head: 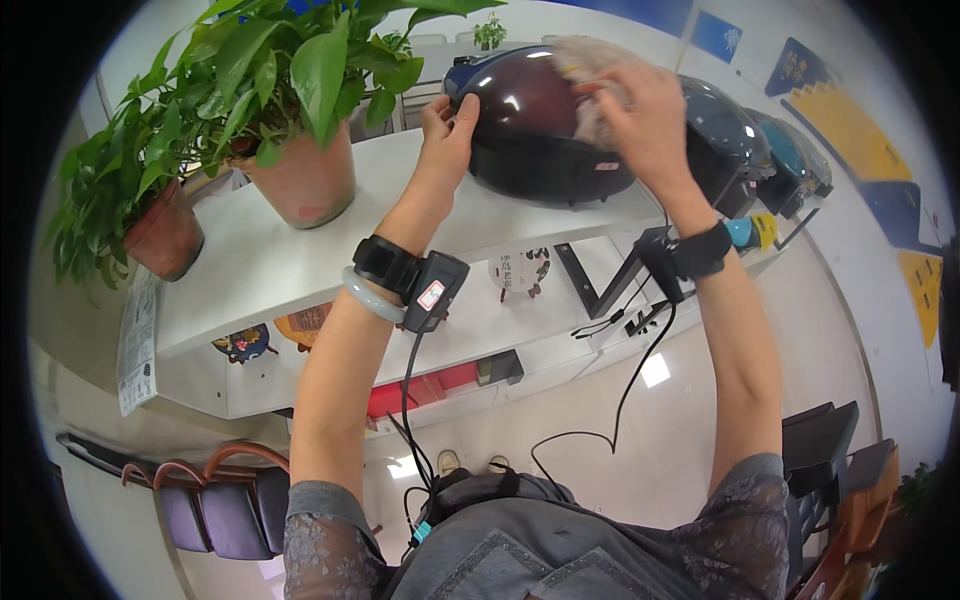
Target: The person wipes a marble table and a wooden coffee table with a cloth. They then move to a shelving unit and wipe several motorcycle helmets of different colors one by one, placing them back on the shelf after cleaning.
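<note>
In the head view, a rounded hard-shell case [525, 94] with a glossy dark-red top and a black lower body stands on a white shelf unit [405, 176]. A small label with writing is stuck to its black front. My left hand [450, 124] grips the case's left side, thumb against the shell and fingers curled at the edge. A pale, fluffy cloth [596, 64] lies against the upper right of the shell, with my right hand [649, 112] shut on it. Part of the cloth is hidden by that hand. Each wrist wears a black strapped device with a cable.
Two potted plants, one in a large pot [304, 176] and one in a smaller pot [169, 232], stand left. More glossy cases, including a grey one [720, 124], line the right. Loose cables [649, 367] hang by my right arm. Chairs [232, 517] stand behind left.
</note>
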Demonstrator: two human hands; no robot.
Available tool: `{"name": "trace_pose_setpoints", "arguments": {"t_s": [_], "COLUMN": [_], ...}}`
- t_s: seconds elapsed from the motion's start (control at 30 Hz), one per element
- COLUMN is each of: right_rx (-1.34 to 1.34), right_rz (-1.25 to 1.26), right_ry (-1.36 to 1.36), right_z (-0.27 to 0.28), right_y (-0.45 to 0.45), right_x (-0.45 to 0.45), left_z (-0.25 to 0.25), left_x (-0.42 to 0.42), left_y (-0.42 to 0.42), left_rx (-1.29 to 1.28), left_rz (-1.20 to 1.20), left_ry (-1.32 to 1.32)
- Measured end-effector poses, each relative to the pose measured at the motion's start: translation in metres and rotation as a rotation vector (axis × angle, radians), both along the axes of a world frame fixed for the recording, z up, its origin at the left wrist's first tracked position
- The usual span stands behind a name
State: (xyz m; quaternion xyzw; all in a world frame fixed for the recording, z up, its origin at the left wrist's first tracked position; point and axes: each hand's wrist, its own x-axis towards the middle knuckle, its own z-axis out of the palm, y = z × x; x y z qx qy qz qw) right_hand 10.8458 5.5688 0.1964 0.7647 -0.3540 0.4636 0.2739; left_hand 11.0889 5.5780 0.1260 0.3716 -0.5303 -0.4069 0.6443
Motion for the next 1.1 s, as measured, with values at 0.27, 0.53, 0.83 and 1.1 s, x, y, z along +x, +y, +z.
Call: {"name": "trace_pose_setpoints", "arguments": {"t_s": [0.27,0.53,0.83,1.1], "right_rx": [0.081,0.139,0.637,0.688], "right_rz": [0.174,0.278,0.038,0.12], "right_ry": [0.157,0.44,0.49,0.697], "right_z": [0.041,0.051,0.109,0.113], "right_y": [-0.026,-0.022,-0.139,-0.123], "right_x": [0.035,0.084,0.092,0.096], "left_z": [-0.013,-0.026,-0.01,0.004], "left_x": [-0.007,-0.002,0.009,-0.001], "left_y": [-0.016,-0.03,0.002,0.027], "left_rx": [-0.151,-0.212,-0.143,-0.491], "left_rz": [-0.032,0.142,0.025,0.277], "left_ry": [0.167,0.02,0.01,-0.637]}}
